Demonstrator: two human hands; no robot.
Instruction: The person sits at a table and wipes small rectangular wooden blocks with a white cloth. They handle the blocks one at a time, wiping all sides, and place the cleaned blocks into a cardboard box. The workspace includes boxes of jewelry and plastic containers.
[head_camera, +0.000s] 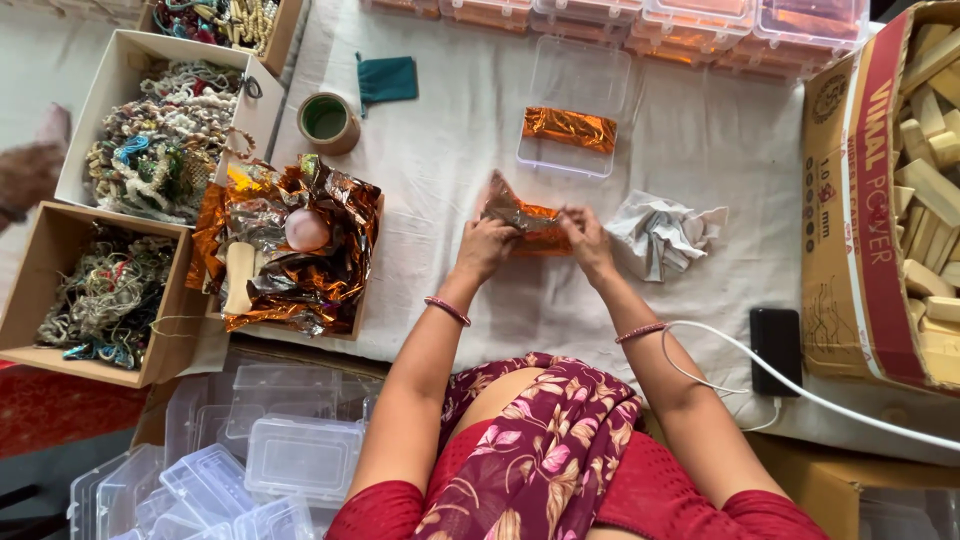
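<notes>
both hands pinching an orange foil packet (525, 222) mid-desk: left hand (485, 245) on its left end, right hand (588, 240) on its right. clear plastic box (573, 110) just behind, crumpled paper (662, 235) beside right hand.

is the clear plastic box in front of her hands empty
No, the clear plastic box already holds one orange foil-wrapped piece, lying across its near half.
</notes>
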